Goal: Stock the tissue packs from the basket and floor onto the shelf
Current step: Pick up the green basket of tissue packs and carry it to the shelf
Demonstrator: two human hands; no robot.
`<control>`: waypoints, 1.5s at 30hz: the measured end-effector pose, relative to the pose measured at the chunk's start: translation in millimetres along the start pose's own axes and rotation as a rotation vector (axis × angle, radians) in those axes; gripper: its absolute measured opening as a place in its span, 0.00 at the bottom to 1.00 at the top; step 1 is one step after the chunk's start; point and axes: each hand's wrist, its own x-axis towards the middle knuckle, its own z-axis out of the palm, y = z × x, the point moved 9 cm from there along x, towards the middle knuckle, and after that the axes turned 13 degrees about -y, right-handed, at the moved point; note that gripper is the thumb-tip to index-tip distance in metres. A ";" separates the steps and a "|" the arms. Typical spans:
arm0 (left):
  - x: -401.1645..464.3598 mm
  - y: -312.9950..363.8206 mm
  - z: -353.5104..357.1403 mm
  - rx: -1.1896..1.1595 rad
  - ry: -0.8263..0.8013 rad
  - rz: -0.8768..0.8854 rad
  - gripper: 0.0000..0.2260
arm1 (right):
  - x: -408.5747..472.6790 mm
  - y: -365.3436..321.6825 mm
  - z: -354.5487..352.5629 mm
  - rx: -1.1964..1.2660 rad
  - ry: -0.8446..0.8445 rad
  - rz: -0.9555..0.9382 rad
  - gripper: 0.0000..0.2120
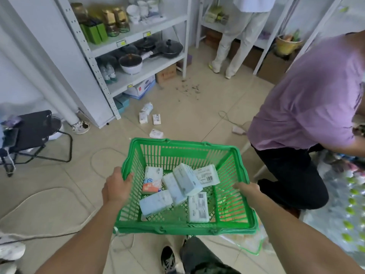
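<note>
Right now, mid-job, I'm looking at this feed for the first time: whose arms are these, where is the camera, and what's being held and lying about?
There is no machine here. The single picture comes from a wide-angle camera on a person's head, looking forward and down, so the two bare arms are the wearer's own. The left hand grips the left rim of a green basket, and the right hand grips the right rim, carrying it above the tiled floor. Inside the basket lie about six tissue packs, loosely piled. Four more loose packs lie on the floor ahead, near the foot of a white shelf unit that holds pans, jars and boxes. On the right a person in a purple shirt bends over; another person stands at a far shelf.
</note>
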 end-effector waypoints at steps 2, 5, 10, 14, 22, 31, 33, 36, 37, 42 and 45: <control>31.8 20.8 0.5 -0.013 -0.017 0.011 0.14 | 11.9 -23.2 0.7 0.034 -0.017 0.026 0.21; 75.3 49.6 0.5 -0.076 -0.039 0.009 0.12 | 23.7 -69.6 4.4 0.073 -0.066 0.027 0.16; 142.9 83.3 -16.0 -0.091 -0.019 -0.026 0.14 | 63.7 -145.0 10.2 0.075 -0.064 -0.011 0.23; 211.0 107.4 -26.9 -0.111 -0.034 -0.031 0.13 | 107.1 -205.8 25.8 0.067 -0.085 0.007 0.35; 344.7 198.0 -53.4 -0.107 -0.055 0.057 0.11 | 129.0 -329.8 24.7 0.074 0.042 -0.015 0.16; 477.0 302.8 -51.9 -0.054 -0.095 0.099 0.11 | 213.3 -426.0 14.4 0.097 0.072 0.049 0.19; 502.3 322.2 -52.5 -0.052 -0.082 0.094 0.12 | 237.2 -456.2 10.9 0.088 0.081 0.044 0.22; 539.4 344.9 -55.5 -0.062 -0.059 0.068 0.14 | 275.1 -499.8 5.9 0.055 0.100 0.041 0.25; 551.6 351.2 -56.9 -0.063 -0.056 0.058 0.14 | 287.9 -513.0 6.0 0.032 0.098 0.039 0.26; 618.9 389.0 -65.3 -0.103 -0.048 0.026 0.14 | 315.7 -601.2 17.2 0.059 0.063 0.007 0.25; 670.4 418.7 -66.7 -0.123 -0.078 0.007 0.12 | 327.8 -665.5 15.4 0.010 0.135 -0.027 0.16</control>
